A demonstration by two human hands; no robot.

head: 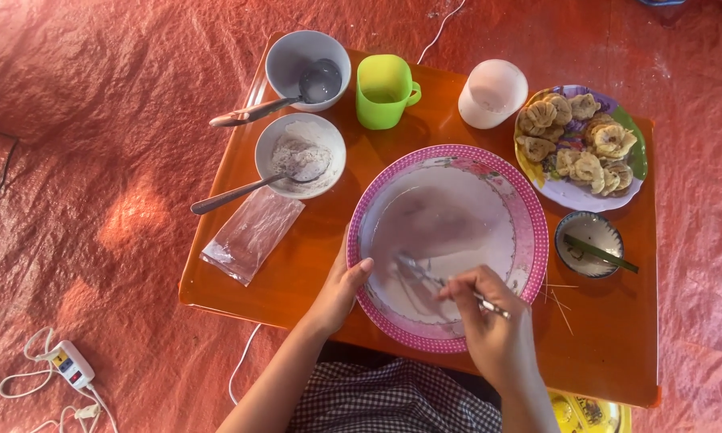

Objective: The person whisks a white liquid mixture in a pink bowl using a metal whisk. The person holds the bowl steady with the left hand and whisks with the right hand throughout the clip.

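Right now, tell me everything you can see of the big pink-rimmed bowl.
The bowl is wide, round and shallow, with a pink dotted rim and a pale inside bearing a faint flower print near the top. It looks like plastic or melamine. It sits upright near the front edge of the orange table and holds a thin whitish liquid. The left hand grips its near-left rim, thumb over the edge. The right hand holds a metal whisk whose end dips into the liquid.
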